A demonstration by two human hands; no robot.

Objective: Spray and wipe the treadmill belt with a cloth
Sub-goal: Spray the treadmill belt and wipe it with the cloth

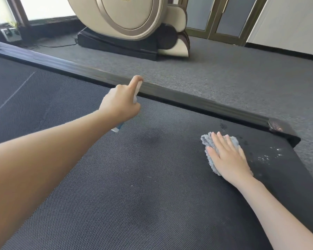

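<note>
While our left hand (pixel 120 103) curls round the bottle (pixel 117 128), its index finger raised onto the spray head and the blue-and-white base poking out below the palm, our right hand (pixel 228 157) lies flat with fingers straight and slightly spread, pressing the cloth (pixel 209 141) onto the belt (pixel 134 186). We hold the bottle above the belt's far edge, just beside the rail (pixel 179 98); whether it touches anything below, we cannot tell. The grey, shaggy cloth sits crumpled under our palm near the belt's right end, its fringe showing past the fingertips and on the thumb side. Between our two hands a dark damp patch (pixel 152 139) marks the mesh, with smaller dark spots beyond the cloth and white specks (pixel 267 156) to its right. Past the rail we see grey carpet (pixel 233 73), a cream machine (pixel 130 20) on a black base, and a cable (pixel 58 46) trailing across the floor.
</note>
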